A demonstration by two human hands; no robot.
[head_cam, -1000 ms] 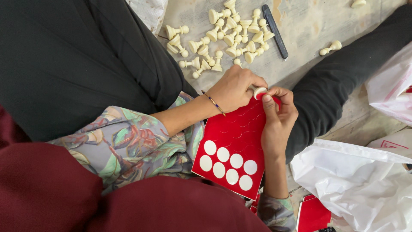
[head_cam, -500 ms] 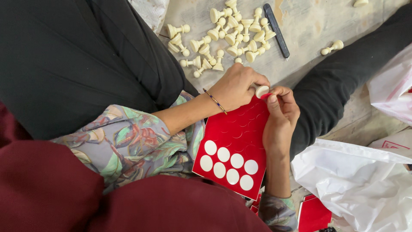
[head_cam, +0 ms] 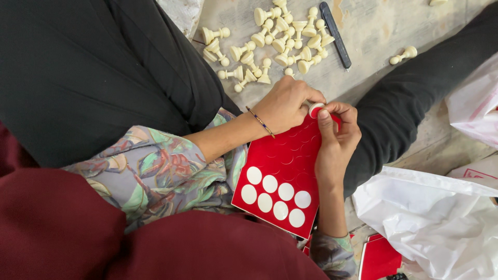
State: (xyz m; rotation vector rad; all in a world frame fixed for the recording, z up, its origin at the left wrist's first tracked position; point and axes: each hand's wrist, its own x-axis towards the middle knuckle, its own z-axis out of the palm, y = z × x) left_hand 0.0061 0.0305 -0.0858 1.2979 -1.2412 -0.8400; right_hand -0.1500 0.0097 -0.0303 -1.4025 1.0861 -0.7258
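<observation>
Two hands (head_cam: 311, 124) | pinch pawn (head_cam: 315, 108) | red sheet (head_cam: 285, 176), white circles

Even, soft daylight, moderately bright, no single strong source evident. Shadows are faint and diffuse, mostly under the hands and beside the cream pawn-shaped pieces (head_cam: 270, 41) on the floor. White plastic bag (head_cam: 430, 223) at lower right runs close to overexposed, detail washed out. Black trousers (head_cam: 78, 67) read nearly flat, little fold detail. Red sheet (head_cam: 285, 171) is saturated, slight sheen. Centre is sharp; near maroon cloth (head_cam: 62, 233) at bottom is softer. No obvious motion blur.
</observation>
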